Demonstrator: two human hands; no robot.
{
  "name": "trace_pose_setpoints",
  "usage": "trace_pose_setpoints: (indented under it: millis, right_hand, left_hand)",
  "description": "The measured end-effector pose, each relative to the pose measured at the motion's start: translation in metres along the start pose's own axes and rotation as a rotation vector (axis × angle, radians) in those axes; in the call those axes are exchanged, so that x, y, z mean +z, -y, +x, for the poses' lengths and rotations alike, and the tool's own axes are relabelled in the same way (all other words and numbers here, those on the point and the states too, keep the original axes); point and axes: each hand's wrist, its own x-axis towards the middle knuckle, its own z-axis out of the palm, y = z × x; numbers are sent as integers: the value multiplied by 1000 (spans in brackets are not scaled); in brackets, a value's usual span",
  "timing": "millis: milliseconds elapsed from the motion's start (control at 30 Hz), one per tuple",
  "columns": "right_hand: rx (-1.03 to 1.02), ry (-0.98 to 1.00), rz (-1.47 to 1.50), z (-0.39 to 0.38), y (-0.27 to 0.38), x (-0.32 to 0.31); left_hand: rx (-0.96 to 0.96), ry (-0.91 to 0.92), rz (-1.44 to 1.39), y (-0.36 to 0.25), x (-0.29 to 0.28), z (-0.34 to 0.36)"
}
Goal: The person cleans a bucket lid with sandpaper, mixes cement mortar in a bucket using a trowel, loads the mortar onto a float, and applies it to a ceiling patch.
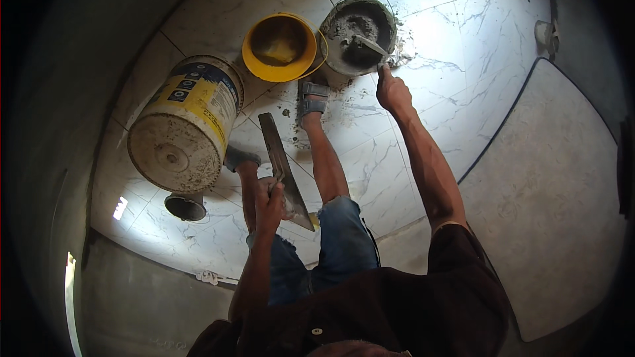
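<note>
My left hand (270, 201) is closed round the handle of a long flat plastering trowel (290, 188), its steel blade slanting above my shins. Farther off, my right hand (394, 92) grips a small pointed trowel (372, 45) by its handle. That blade reaches over the rim into a dark bucket (391, 18) holding wet grey mortar (345, 32). Just left of it stands a yellow bucket (254, 69) with a stained inside and a yellow handle hanging to the right.
At left, a large white and yellow pail (175, 149) has its mortar-stained base toward me. Beside it is a dark round container (185, 207). Mortar crumbs dot the marbled tile floor (436, 92). A pale dark-edged panel (542, 192) lies at right; a plastered wall (59, 112) rises at left.
</note>
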Motion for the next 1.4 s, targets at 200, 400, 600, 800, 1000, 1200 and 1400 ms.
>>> trace_pose_setpoints:
  millis: [200,400,600,800,1000,1200,1400]
  right_hand:
    - [321,91,957,39,12,1]
    - [296,273,861,7,8,-44]
    - [-106,-111,-110,50,31,-15]
    - [26,161,423,38,11,-18]
    - [78,2,468,23,-25,-17]
    - [121,149,472,27,25,11]
    - [-111,21,81,-93,17,95]
  left_hand:
    - [1,11,-77,-11,5,-4]
    - [48,-4,-112,-18,5,-10]
    - [45,-18,-160,-9,37,-5]
    - [14,64,-189,31,37,9]
    - [35,-95,-292,29,65,2]
    - [38,-71,-398,53,65,-48]
    - [82,-60,-374,127,8,-82]
